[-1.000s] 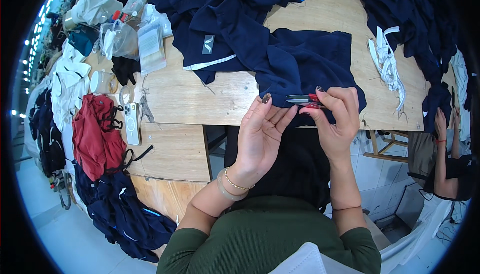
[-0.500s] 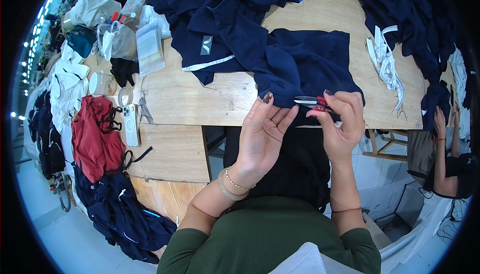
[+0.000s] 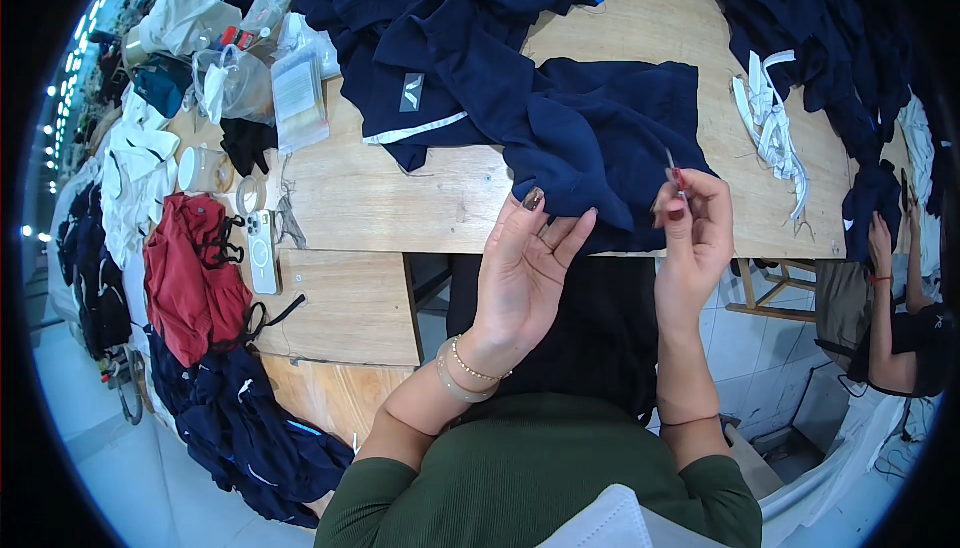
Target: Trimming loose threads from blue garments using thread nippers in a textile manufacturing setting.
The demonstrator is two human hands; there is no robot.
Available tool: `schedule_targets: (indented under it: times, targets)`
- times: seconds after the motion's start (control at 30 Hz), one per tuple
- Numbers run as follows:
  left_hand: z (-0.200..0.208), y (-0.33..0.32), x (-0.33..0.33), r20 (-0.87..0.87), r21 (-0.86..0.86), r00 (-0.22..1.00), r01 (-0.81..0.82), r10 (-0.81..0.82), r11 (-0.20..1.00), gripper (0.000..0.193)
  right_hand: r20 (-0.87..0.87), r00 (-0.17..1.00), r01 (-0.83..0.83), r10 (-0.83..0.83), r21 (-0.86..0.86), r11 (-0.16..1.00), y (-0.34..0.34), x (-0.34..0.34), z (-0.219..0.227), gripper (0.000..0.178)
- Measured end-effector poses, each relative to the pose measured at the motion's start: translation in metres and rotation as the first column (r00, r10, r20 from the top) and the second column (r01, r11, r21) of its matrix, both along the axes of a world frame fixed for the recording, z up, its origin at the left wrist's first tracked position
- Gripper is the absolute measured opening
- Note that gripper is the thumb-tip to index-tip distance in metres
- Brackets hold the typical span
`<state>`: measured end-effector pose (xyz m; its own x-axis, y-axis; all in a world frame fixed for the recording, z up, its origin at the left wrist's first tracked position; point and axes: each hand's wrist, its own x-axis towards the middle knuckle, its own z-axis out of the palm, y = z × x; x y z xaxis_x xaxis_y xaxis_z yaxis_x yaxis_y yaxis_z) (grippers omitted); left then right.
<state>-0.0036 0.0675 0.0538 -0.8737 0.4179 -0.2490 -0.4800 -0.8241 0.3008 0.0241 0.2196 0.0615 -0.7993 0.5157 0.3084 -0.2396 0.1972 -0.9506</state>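
A navy garment [image 3: 600, 113] lies across the table, with its near part hanging to the table's front edge. My left hand [image 3: 530, 273] is closed on the garment's near edge, the thumb above and the fingers partly beneath the cloth. In my right hand [image 3: 695, 238] is a pair of thread snips [image 3: 678, 180] with red on the handles, closed in the fingers and pointing up and away. The blades stand apart from my left hand, over the right part of the garment. Whether the blades touch the cloth I cannot tell.
White strips [image 3: 770, 128] lie on the right of the table. To the left are a phone [image 3: 262, 253], a tape roll [image 3: 250, 195], a red garment [image 3: 192, 278] and plastic bags [image 3: 300, 98]. Far right, a co-worker's hand [image 3: 880, 243] touches dark cloth.
My right hand has turned the snips from pointing left at my left fingers to pointing up, away from them. My left hand has stayed nearly still on the garment.
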Motion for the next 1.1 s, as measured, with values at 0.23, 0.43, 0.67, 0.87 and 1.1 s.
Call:
schedule_targets:
  times: [0.23, 0.43, 0.67, 0.87, 1.1]
  targets:
    - [0.002, 0.003, 0.001, -0.055, -0.033, 0.998, -0.039, 0.037, 0.999, 0.026, 0.171, 0.917, -0.25, 0.359, -0.454, 0.855, -0.023, 0.025, 0.022, 0.013]
    - [0.003, 0.002, 0.003, -0.081, -0.057, 0.996, -0.04, 0.035, 0.998, 0.025, 0.187, 0.913, -0.265, 0.364, -0.406, 0.875, -0.036, 0.023, 0.024, 0.013]
    - [0.003, 0.001, 0.003, -0.073, -0.084, 0.997, -0.029, 0.023, 0.996, 0.025, 0.175, 0.919, -0.267, 0.353, -0.383, 0.884, -0.037, 0.019, 0.024, 0.013]
    - [0.003, 0.001, 0.003, -0.075, -0.083, 0.997, -0.029, 0.023, 0.996, 0.026, 0.154, 0.918, -0.285, 0.365, -0.385, 0.878, -0.037, 0.019, 0.02, 0.013]
    - [0.007, 0.003, 0.004, -0.074, -0.088, 0.997, -0.035, 0.029, 0.995, 0.025, 0.078, 0.952, -0.256, 0.297, -0.33, 0.909, -0.039, 0.018, 0.02, 0.012]
